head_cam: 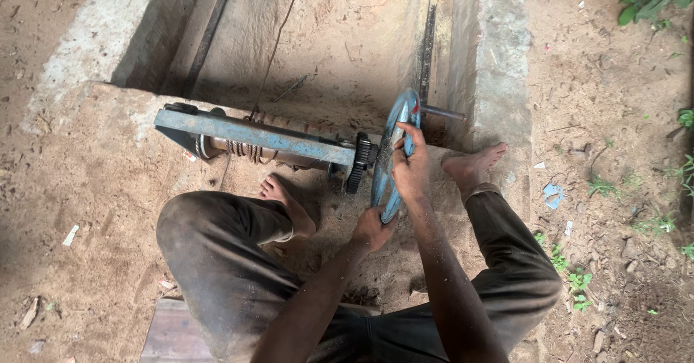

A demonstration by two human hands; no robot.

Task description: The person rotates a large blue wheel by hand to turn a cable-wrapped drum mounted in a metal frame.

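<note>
The blue handwheel is gripped by both hands (left hand at its lower rim), beside a black gear and cable drum at the concrete trench's edge.

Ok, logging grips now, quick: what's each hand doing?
Left hand: closed on the blue handwheel, lower rim.
Right hand: closed on its upper rim.

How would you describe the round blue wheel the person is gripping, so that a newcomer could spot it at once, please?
Start at the long concrete-walled trench in the sandy ground. At its near end sits a blue steel winch frame with a cable-wound drum. On its right end, beside a small black gear, stands the round blue metal handwheel, gripped by the left hand below and right hand above; it is the only large round part.
</note>
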